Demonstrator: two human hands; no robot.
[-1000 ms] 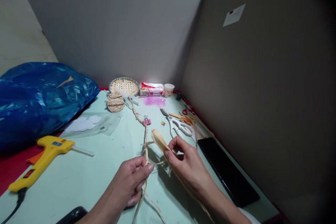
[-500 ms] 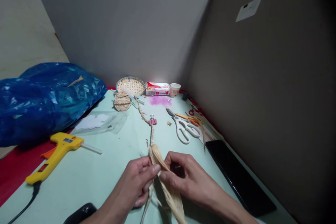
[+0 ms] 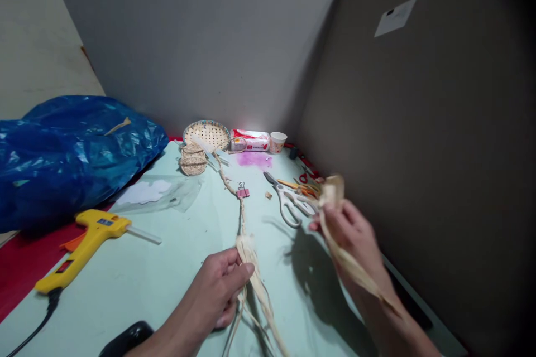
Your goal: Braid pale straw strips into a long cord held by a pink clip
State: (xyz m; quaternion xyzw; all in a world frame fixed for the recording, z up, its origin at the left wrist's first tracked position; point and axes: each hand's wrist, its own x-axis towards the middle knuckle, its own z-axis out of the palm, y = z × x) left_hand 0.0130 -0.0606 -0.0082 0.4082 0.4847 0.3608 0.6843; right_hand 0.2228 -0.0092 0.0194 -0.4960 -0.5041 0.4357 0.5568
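A thin braided cord [image 3: 242,220] of pale, dry plant fibre, likely corn husk, runs toward me and spreads into loose husk strips [image 3: 262,295]. My left hand [image 3: 224,287] pinches those strips just below the braid, thumb on top. Lifted off to the right, my right hand [image 3: 354,231] grips a separate wide husk strip [image 3: 333,189], whose tail trails down along the forearm; motion smears it slightly. Farther up, a pink binder clip [image 3: 243,193] sits on the cord. White-handled scissors [image 3: 288,201] lie on the table beyond my right hand.
At left are a yellow glue gun [image 3: 84,248], a blue plastic bag [image 3: 79,162] and a clear bag [image 3: 180,195]. Toward the back wall stand a woven basket [image 3: 207,135], a coiled braid [image 3: 193,160], a red-white roll [image 3: 250,140] and a paper cup [image 3: 277,143]. A black flat object [image 3: 408,298] lies right.
My right hand has moved up and right from beside the left hand, carrying a wide husk strip away from the bundle. My left hand keeps its pinch in nearly the same place.
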